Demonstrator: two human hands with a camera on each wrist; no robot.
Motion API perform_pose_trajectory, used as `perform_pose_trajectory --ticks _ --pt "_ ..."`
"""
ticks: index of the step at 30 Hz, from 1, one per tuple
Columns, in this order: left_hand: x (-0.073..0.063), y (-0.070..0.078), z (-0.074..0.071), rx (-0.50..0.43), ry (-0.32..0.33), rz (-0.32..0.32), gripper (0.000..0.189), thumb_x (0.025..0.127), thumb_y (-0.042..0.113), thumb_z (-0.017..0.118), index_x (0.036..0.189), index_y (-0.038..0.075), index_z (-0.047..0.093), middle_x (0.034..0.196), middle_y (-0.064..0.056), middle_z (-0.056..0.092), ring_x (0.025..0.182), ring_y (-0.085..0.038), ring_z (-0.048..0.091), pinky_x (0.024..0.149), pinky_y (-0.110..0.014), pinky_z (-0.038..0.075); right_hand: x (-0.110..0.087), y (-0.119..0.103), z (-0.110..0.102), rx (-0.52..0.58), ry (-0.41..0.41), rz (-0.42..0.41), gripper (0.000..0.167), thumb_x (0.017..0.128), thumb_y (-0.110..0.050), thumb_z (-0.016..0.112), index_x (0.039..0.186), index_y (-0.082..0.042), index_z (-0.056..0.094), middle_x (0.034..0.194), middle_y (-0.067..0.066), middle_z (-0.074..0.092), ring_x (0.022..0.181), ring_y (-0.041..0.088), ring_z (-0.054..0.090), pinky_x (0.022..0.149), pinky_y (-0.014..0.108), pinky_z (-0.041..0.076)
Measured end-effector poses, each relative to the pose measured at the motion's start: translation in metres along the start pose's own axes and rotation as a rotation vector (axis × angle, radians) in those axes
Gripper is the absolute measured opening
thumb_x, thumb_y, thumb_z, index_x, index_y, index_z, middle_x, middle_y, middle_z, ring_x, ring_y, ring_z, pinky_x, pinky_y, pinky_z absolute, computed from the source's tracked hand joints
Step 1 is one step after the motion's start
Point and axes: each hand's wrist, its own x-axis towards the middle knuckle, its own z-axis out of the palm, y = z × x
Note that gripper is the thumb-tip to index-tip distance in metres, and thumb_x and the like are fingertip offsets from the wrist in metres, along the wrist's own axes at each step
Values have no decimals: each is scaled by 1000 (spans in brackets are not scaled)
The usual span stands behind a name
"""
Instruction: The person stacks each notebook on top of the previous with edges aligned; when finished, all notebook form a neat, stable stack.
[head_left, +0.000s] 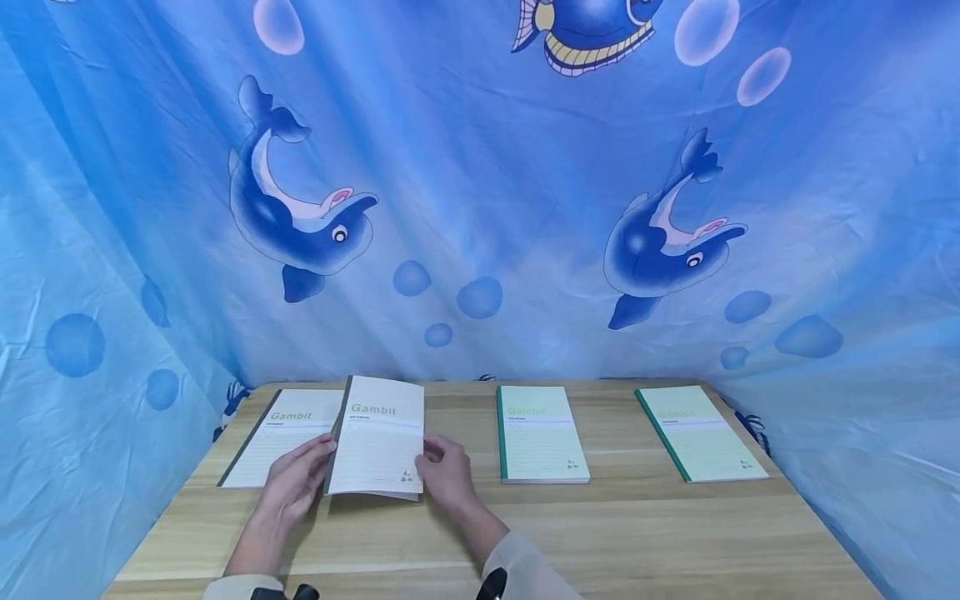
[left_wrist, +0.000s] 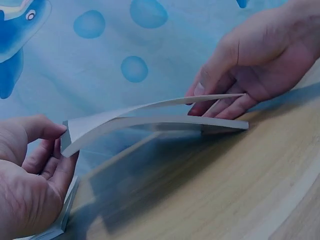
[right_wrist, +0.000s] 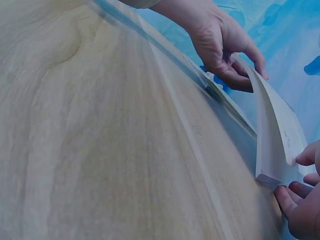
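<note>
A white "Gambit" notebook (head_left: 377, 454) with a dark grey spine is tilted up off the table at its spine side. My left hand (head_left: 294, 483) pinches the spine, thumb above and fingers below, as the left wrist view shows. At the opposite edge my right hand (head_left: 447, 475) pinches the front cover (left_wrist: 165, 102), its thumb on top and fingers beneath. The cover bows up, leaving a gap above the page block (right_wrist: 265, 145). Behind my left hand, a second white notebook (head_left: 258, 450) with a dark spine lies flat, partly hidden by the held one.
To the right on the wooden table (head_left: 600, 533) lie two pale green notebooks with green spines, one nearer (head_left: 542, 437) and one farther right (head_left: 701, 433). A blue curtain (head_left: 480, 208) printed with dolphins and bubbles hangs behind the table and along both sides.
</note>
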Motion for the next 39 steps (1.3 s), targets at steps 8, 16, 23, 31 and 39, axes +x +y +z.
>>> perform_pose_trajectory --ticks 8,16,23,31,39 --pt "-1 5 -1 -150 -50 -32 26 100 3 62 89 24 73 90 13 75 94 2 70 98 -14 55 1 -1 -4 101 -19 36 45 95 -14 68 139 -8 61 135 11 68 130 34 61 111 50 51" --pt "-6 12 4 -197 -49 -61 26 98 8 68 120 20 65 95 12 73 98 0 69 103 -14 51 4 0 -3 144 -69 87 53 97 -16 63 148 -11 52 145 14 61 139 36 54 116 50 47" --pt "-5 10 2 -191 -48 -67 22 99 5 65 94 25 73 91 12 75 92 0 69 97 -14 55 4 3 0 159 -56 48 54 94 -9 64 147 -13 53 143 11 62 139 35 54 118 52 44" --pt "-1 -1 2 -102 -26 1 23 96 4 68 91 25 74 90 15 75 93 2 69 93 -14 56 3 6 -2 133 5 3 53 92 -6 64 144 -12 57 139 11 64 133 34 59 114 50 49" --pt "-4 -3 16 36 25 46 47 94 8 73 139 9 59 96 21 71 94 8 69 95 -13 55 4 5 -15 138 15 -39 50 95 -2 60 145 -8 57 142 15 63 115 22 71 90 23 60"
